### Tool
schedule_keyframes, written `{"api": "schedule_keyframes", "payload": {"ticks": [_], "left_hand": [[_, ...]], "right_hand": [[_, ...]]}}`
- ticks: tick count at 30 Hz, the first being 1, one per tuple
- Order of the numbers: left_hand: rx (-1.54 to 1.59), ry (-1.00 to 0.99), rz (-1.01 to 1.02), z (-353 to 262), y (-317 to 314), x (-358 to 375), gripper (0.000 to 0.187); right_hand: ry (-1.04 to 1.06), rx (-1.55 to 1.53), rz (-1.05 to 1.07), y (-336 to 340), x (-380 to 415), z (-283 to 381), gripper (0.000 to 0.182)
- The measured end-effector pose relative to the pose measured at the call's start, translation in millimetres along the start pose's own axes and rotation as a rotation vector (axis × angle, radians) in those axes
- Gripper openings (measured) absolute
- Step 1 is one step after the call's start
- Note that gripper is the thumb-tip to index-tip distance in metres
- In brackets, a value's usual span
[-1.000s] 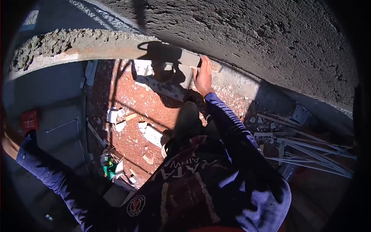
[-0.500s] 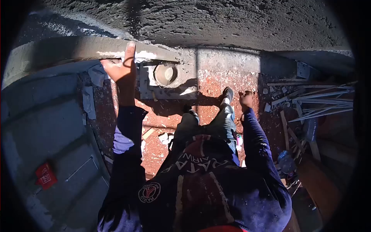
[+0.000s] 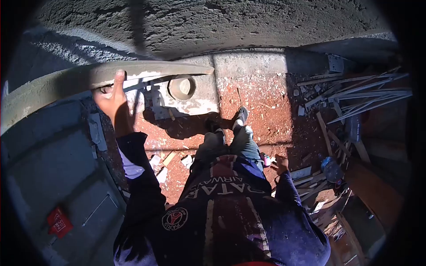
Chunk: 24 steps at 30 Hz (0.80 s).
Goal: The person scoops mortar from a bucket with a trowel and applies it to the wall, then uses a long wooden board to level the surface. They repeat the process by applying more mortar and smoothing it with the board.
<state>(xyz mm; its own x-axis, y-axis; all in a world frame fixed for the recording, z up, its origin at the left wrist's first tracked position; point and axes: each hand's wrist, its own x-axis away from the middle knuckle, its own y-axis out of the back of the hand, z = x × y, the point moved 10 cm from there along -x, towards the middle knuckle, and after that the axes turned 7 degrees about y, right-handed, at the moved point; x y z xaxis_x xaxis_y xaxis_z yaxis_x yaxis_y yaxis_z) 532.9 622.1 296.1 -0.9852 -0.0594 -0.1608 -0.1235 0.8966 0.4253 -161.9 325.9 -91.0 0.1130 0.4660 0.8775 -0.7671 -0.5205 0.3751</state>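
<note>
My left hand point(image 3: 111, 99) is wrapped around a long, mortar-smeared straightedge board point(image 3: 57, 86), the thumb lying over its near face. The board slants across the upper left, and its narrow end stands apart from the rough plastered wall point(image 3: 248, 26). Close to my right hip, my right hand point(image 3: 280, 164) has its fingers curled; whether anything is inside them is hidden. Just left of those fingers is a small pink-and-white cylinder point(image 3: 266, 160) at my trouser side. Below the board's end, a round bucket point(image 3: 182, 88) stands on a mortar-splashed sheet point(image 3: 195, 107).
Thin wooden strips point(image 3: 368, 95) and rubble lie at the right. A clear plastic bottle point(image 3: 330, 170) is among planks there. Debris covers the reddish floor point(image 3: 262, 97). At the left is a grey panel point(image 3: 53, 155) with a red packet point(image 3: 59, 221).
The straightedge has come away from the wall, its narrow end now showing, and my left hand has shifted left and down with it. My right hand has drawn back to my hip.
</note>
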Motion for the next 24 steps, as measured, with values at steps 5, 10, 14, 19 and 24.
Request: {"api": "schedule_keyframes", "payload": {"ticks": [5,10,14,19,24], "left_hand": [[0.472,-0.315,-0.055,-105,102,19,0.047],[0.433,-0.474,-0.252,-174,250,35,0.057],[0.513,-0.515,-0.413,-200,360,24,0.039],[0.415,-0.436,-0.488,-101,495,-50,0.047],[0.63,-0.608,-0.368,-1,460,-137,0.042]], "right_hand": [[0.365,0.111,0.385,-85,-42,134,0.038],[0.627,0.019,0.463,-124,-29,304,0.033],[0.743,-0.081,0.361,-148,1,378,0.021],[0.759,0.035,0.335,-203,22,351,0.026],[0.626,0.281,0.152,-276,14,207,0.031]]}}
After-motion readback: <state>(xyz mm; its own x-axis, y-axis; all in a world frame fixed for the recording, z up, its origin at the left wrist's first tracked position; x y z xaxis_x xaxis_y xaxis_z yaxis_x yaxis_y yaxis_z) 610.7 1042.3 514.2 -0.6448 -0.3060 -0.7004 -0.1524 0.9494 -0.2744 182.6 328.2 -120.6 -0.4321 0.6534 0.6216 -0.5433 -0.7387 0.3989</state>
